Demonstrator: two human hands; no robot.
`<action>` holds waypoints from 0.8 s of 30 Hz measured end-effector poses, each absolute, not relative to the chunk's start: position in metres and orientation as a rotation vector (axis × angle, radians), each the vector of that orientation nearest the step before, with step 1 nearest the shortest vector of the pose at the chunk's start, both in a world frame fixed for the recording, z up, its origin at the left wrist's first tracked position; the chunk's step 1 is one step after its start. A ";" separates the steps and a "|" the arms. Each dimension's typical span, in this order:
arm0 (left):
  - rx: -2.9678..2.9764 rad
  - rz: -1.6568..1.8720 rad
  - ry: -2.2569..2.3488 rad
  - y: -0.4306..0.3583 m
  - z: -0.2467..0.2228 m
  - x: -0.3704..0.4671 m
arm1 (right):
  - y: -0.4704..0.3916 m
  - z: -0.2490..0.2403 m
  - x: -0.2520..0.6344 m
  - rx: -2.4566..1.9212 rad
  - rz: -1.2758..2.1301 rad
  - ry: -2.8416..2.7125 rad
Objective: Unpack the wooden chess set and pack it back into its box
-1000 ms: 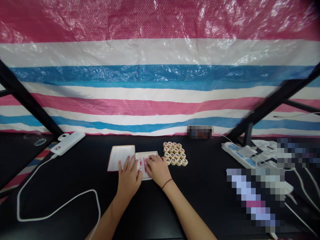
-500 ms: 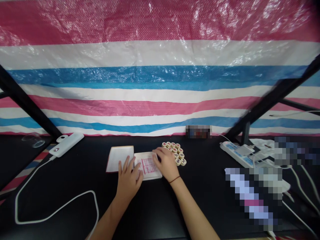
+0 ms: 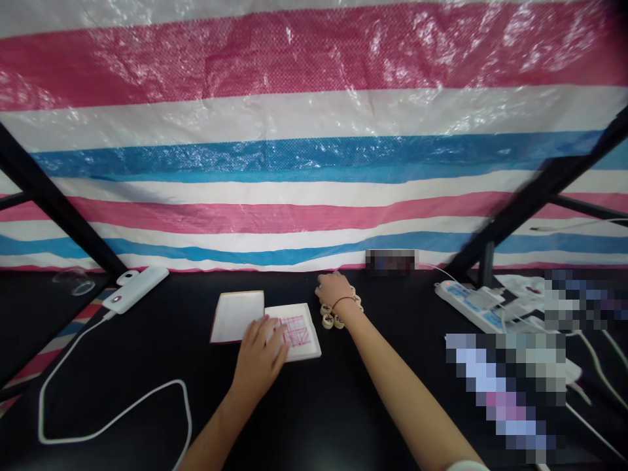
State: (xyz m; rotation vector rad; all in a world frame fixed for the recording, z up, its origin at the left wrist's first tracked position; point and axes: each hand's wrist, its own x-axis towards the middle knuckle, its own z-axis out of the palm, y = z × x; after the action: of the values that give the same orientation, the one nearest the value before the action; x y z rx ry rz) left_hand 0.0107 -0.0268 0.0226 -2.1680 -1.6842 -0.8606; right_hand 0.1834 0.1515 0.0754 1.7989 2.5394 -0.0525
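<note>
My left hand point(image 3: 261, 352) lies with fingers stretched over the left part of a shallow white box base point(image 3: 314, 340), holding nothing I can see. A hand-drawn red and purple grid point(image 3: 296, 331) shows inside the base. Beside it on the left is the box's other half point(image 3: 239, 315), white inside with a dark red edge. My right hand point(image 3: 335, 288) reaches over a cluster of round Chinese chess pieces point(image 3: 328, 321) just right of the box. Its fingers bend down at the cluster's far left; their tips and the thumb are hidden. The hand and forearm cover several pieces.
A white power bank-like device point(image 3: 140, 288) with a long white cable point(image 3: 112, 415) is on the left. At the right stand a power strip point(image 3: 466, 304), cables and blurred-out items. Behind the black table point(image 3: 304, 418) hangs a striped plastic sheet point(image 3: 294, 219).
My right hand has left the box base and moved right and away from me onto the chess pieces. My left hand has shifted slightly right, further over the base. The view has tilted a little.
</note>
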 end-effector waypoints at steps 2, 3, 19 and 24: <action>-2.076 -0.786 -1.844 -0.024 0.024 0.000 | 0.154 0.076 0.181 1.797 -0.067 2.513; -2.047 -0.746 -1.904 -0.023 0.023 -0.005 | 0.156 0.076 0.179 1.798 -0.073 2.503; -2.450 -0.664 -1.569 -0.029 0.033 0.003 | 0.093 0.080 0.186 1.982 -1.149 3.052; -2.444 -0.569 -1.510 -0.031 0.020 0.017 | 0.082 0.055 0.177 1.823 -1.341 3.138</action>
State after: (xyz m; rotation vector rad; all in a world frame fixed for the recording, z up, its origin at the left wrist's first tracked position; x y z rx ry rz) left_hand 0.0174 -0.0310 0.0203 -2.4443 -1.5103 -0.5693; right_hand 0.1770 0.0823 0.0551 1.8228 3.1384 -1.3410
